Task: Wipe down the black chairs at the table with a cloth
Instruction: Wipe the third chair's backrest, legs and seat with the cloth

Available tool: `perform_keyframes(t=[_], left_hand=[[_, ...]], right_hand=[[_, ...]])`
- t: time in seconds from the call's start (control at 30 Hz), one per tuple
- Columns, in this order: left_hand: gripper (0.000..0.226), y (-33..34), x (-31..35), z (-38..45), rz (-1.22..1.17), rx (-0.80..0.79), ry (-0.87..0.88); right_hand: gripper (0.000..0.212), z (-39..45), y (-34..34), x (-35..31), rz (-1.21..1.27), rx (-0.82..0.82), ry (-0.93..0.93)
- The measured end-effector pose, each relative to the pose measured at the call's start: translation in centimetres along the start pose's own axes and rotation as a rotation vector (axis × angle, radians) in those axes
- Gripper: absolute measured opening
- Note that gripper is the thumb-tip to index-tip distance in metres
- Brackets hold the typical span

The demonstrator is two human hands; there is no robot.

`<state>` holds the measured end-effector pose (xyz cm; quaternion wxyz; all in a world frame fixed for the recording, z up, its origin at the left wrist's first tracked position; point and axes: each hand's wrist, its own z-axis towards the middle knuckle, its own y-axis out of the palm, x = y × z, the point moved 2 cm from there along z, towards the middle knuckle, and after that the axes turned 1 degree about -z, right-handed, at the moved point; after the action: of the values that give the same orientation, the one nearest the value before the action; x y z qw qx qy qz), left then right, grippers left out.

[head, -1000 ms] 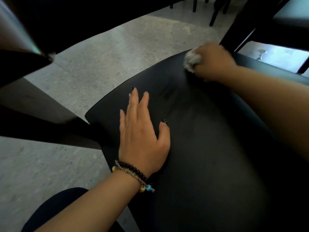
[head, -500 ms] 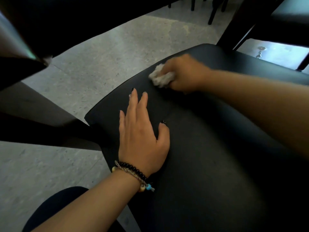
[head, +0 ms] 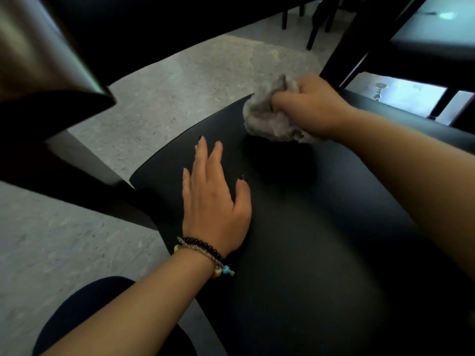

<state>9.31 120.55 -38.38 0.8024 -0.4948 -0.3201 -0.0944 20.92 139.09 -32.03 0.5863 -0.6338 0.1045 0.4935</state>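
Note:
A black chair seat (head: 308,240) fills the middle and right of the head view. My left hand (head: 213,199) lies flat on the seat near its left edge, fingers straight, bead bracelets on the wrist. My right hand (head: 311,106) grips a crumpled grey-white cloth (head: 267,116) and holds it against the seat near its far edge. A dark shadow lies on the seat just under the cloth.
Grey speckled floor (head: 180,80) lies left of and beyond the seat. A dark table edge (head: 51,73) hangs at the upper left. Another black chair (head: 424,47) stands at the upper right, with chair legs (head: 311,37) farther back. My dark-clad knee (head: 84,312) shows at the bottom left.
My right hand swept the cloth from the seat's far right corner leftward toward my left hand, and now holds it slightly back to the right and farther away. My left hand stayed flat.

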Motion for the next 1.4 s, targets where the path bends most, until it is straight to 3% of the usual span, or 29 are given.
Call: perform_keyframes(t=[0.07,0.13,0.2,0.3,0.37,0.5,0.63,0.77,0.83,1.0,1.27,1.33,1.4], left_hand=[[0.063,-0.2,0.1,0.0,-0.06,0.016,-0.008],[0.057,-0.6,0.3,-0.1,-0.15,0.02,-0.013],[0.052,-1.3,0.3,-0.3,-0.268,0.005,-0.021],[0.05,-2.3,-0.3,-1.1,-0.346,-0.066,-0.043],[0.047,-3.2,-1.2,-2.3,-0.355,-0.082,-0.041],[0.04,-5.5,-3.0,-4.5,-0.346,-0.025,-0.048],[0.037,-7.4,-3.9,-5.6,-0.393,0.064,-0.086],[0.04,-7.9,-4.3,-5.5,-0.452,0.182,-0.065],[0.038,-7.5,-4.7,-5.3,-0.44,0.192,-0.078],[0.04,-6.6,-4.7,-5.3,-0.461,0.201,-0.116],[0.037,-6.9,-3.6,-3.3,-0.408,0.162,-0.057],[0.039,-6.7,-3.2,-2.5,-0.399,0.168,-0.03],[0.039,-6.5,-2.8,-1.8,-0.391,0.155,-0.002]], right_hand=[[0.028,-0.7,-0.6,-0.8,0.102,0.098,-0.046],[0.028,-1.3,-0.3,-0.5,0.042,0.083,-0.075],[0.034,-1.8,1.3,0.5,-0.117,-0.051,-0.083],[0.061,-2.2,3.9,1.8,-0.458,-0.223,-0.032],[0.058,-1.6,4.2,1.2,-0.437,-0.159,-0.002],[0.027,-1.8,4.8,-0.8,-0.392,-0.121,-0.001],[0.029,-6.3,6.9,-3.9,-0.245,-0.183,-0.084],[0.04,-10.1,8.1,-6.2,-0.356,-0.236,-0.327],[0.03,-9.0,8.3,-6.0,-0.34,-0.157,-0.272],[0.042,-8.8,10.9,-6.3,-0.467,-0.183,-0.226],[0.053,-18.7,9.4,-7.8,-0.342,-0.397,-0.616],[0.052,-15.2,8.0,-6.1,-0.463,-0.367,-0.52],[0.04,-9.9,5.5,-3.2,-0.577,-0.231,-0.212]])
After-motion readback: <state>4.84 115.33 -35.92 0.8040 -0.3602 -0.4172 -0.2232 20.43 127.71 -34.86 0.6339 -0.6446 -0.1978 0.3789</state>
